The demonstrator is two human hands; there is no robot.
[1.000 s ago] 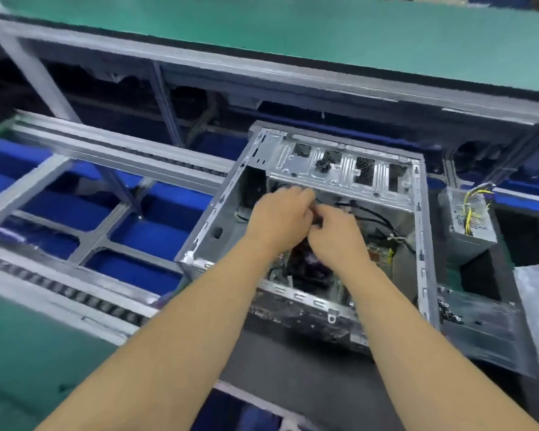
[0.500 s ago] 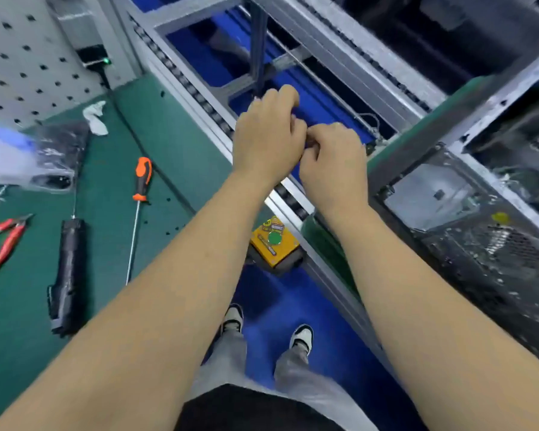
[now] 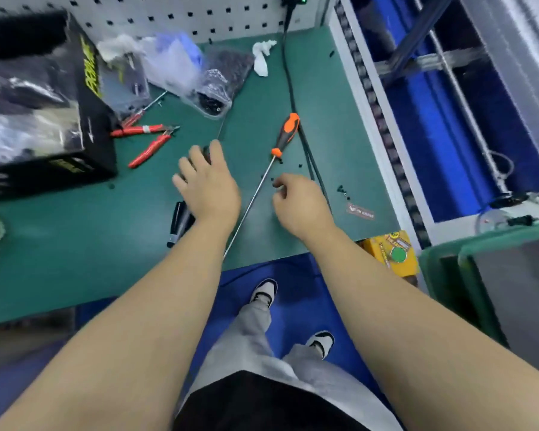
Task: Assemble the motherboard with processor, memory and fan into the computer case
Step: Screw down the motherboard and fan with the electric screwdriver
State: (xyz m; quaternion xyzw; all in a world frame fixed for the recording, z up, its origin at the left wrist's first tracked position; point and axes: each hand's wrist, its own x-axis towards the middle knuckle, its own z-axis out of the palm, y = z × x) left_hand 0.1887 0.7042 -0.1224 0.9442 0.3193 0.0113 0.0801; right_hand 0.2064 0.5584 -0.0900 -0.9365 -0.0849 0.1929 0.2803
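A second ago both hands were together inside the open computer case, working among its cables; now the person has turned away from it to the green bench (image 3: 59, 250), and the case is no longer clearly in view, only a dark blurred shape at the right edge that may belong to it. Judging by this, the cable work is paused or finished and the next step is probably fastening, which needs a screw and a driver.

The left hand (image 3: 207, 185) hovers low over the bench with fingers spread and fairly straight, right above a black electric screwdriver (image 3: 179, 222) whose body shows below the wrist; whether it touches the tool cannot be told, and it does not grip it yet. The right hand (image 3: 299, 203) has its fingers curled together near a few small black screws (image 3: 341, 190) scattered on the mat, as if pinching one, though what it holds is too small to make out. An orange-handled screwdriver (image 3: 285, 135) lies between the two hands, untouched
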